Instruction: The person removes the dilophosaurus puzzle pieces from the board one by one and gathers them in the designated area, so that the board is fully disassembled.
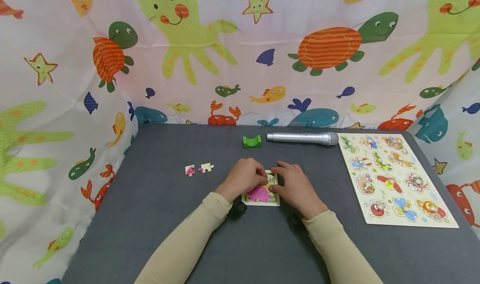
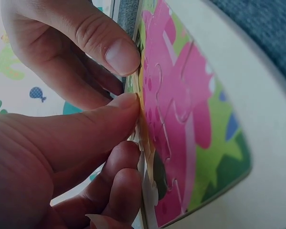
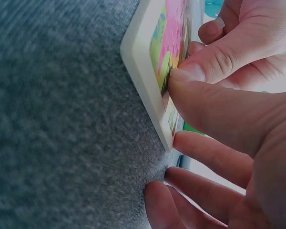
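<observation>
A small framed jigsaw puzzle with a pink animal on a green background lies between both hands at the middle of the table. My left hand reaches over its upper left part, with thumb and curled fingers pinching a puzzle piece that they mostly hide. From the other side, my right hand touches the puzzle with its thumb, while its other fingers stretch past the frame's edge. Two loose puzzle pieces, one pink and white and one mostly pale, lie to the left.
A green curved block and a silver microphone lie behind the puzzle. To the right is a large white board with insect pictures. A sea-animal curtain surrounds the grey table at the back and sides.
</observation>
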